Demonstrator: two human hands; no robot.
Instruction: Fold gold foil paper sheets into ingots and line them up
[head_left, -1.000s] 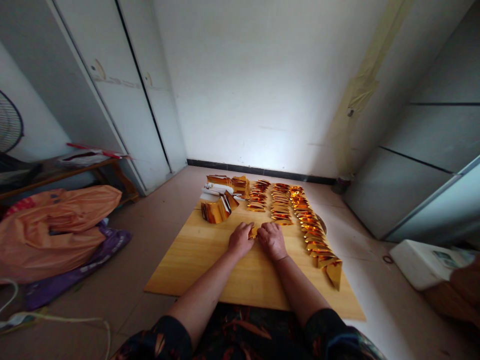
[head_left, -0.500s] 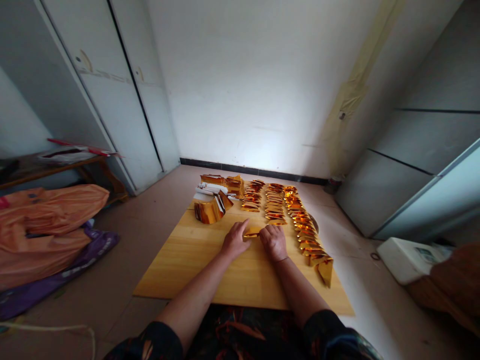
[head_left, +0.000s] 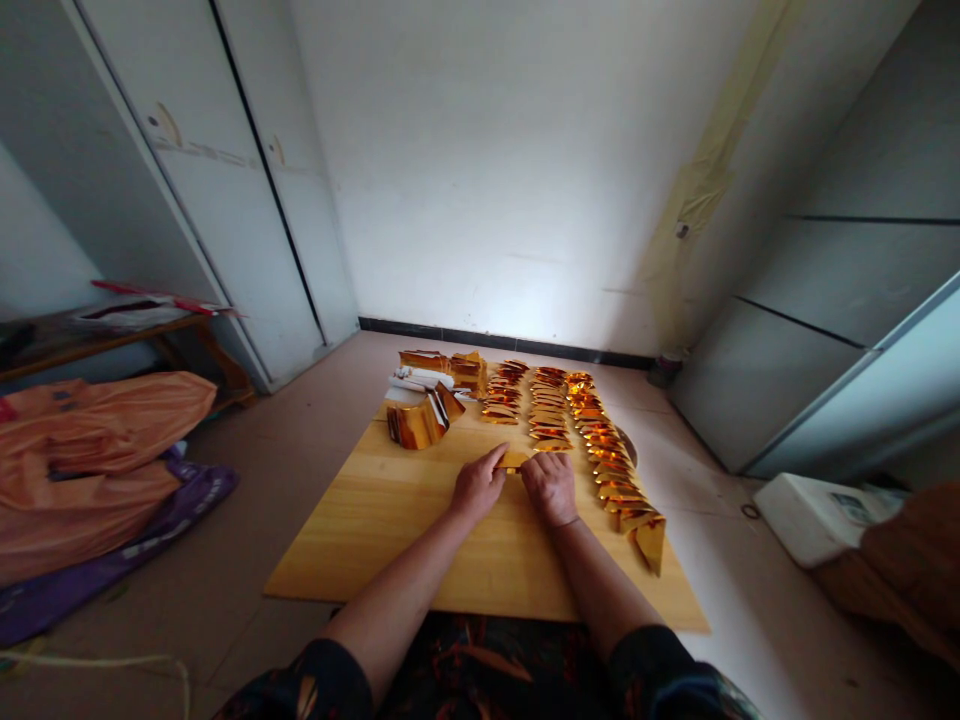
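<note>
A small piece of folded gold foil paper (head_left: 513, 461) lies between my hands over the middle of the wooden board (head_left: 375, 530). My left hand (head_left: 478, 483) pinches its left end, thumb and fingers closed. On the right end, the curled fingers of my right hand (head_left: 549, 487) close over the paper and hide part of it. Beyond my hands stand rows of folded gold paper pieces (head_left: 550, 410). A longer row of shiny gold pieces (head_left: 611, 455) runs along the board's right side. At the back left sits a curved stack of gold paper sheets (head_left: 420, 422).
Behind the curved stack are a white roll (head_left: 422, 379) and more gold sheets (head_left: 469, 372). Orange and purple bags (head_left: 105, 450) lie on the floor at left. A white box (head_left: 814, 515) stands at right, below a grey refrigerator (head_left: 810, 300). Grey cabinets (head_left: 187, 180) rise at left.
My left hand has shifted slightly right, closer to my right hand, and its fingers have drawn in on the gold paper. The rows on the board look the same.
</note>
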